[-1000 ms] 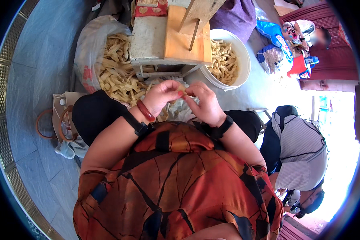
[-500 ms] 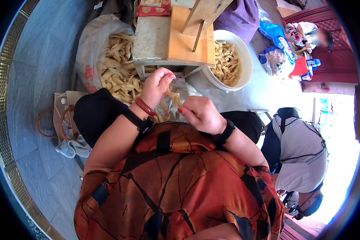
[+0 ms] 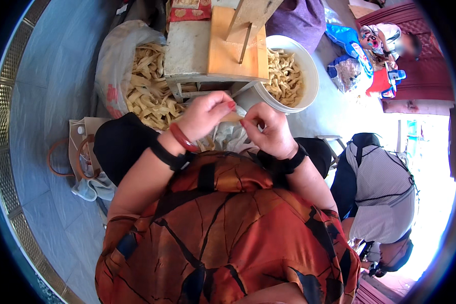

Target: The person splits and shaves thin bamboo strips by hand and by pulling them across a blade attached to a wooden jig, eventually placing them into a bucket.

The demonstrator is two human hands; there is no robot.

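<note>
Both of my hands are raised over my lap, close together, with a thin pale tan strip (image 3: 232,117) drawn between them. My left hand (image 3: 203,117), wearing a dark red bangle and a black wristband, pinches one end between thumb and curled fingers. At the other end, the thumb and forefinger of my right hand (image 3: 269,130) press together on the strip. Much of it is hidden behind my fingers. Just past my left hand, a big clear plastic bag (image 3: 117,61) is full of long tan strips (image 3: 148,99).
A white bucket (image 3: 313,83) holds shorter, twisted tan pieces. Between bag and bucket stands a worn low table (image 3: 187,55) with a wooden board and upright post (image 3: 248,23). A handled bag (image 3: 78,152) sits at left. One person (image 3: 382,192) bends at right; another (image 3: 385,40) sits farther back.
My hands have moved slightly apart, the right one shifting right and up. The strip between them, bunched and slanted before, now lies flatter and straighter.
</note>
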